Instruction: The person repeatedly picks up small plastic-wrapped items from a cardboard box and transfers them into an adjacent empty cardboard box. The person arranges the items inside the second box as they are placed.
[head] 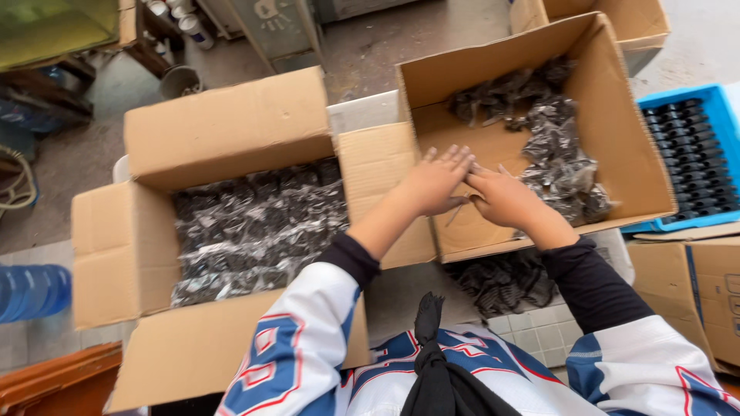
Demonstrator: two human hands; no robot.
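Head view: both hands, left hand [434, 183] and right hand [505, 198], lie flat and released on the box floor [478, 150]; bagged black parts [560, 166] lie at 3 o'clock, touching the right hand.

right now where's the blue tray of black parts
In the head view, the blue tray sits at the far right edge, just beyond the right wall of the open cardboard box.
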